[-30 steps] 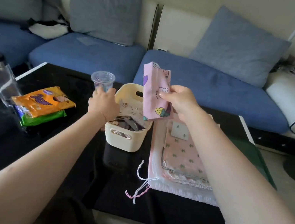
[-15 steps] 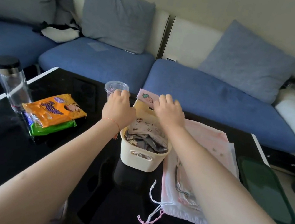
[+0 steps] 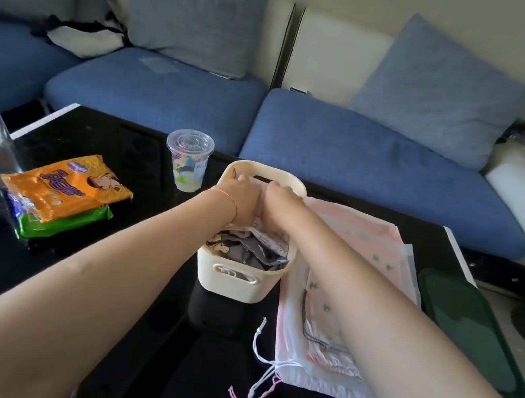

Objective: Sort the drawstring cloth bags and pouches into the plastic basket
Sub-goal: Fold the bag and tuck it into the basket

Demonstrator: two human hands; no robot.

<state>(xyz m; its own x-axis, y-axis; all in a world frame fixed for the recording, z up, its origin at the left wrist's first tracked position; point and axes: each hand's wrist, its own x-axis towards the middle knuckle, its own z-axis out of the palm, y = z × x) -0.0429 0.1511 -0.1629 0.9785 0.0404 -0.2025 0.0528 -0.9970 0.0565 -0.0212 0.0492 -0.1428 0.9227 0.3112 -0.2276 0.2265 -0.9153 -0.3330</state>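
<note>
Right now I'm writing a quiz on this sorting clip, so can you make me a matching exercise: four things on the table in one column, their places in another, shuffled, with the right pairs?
Things:
1. cream plastic basket
2. clear lidded cup
3. orange snack packet
4. pile of pink drawstring bags

Places:
A. flat on the table, right of the basket
B. left part of the table, on a green packet
C. middle of the table, both hands reaching into it
D. behind the basket, to its left

Pairs: 1-C, 2-D, 3-B, 4-A
</note>
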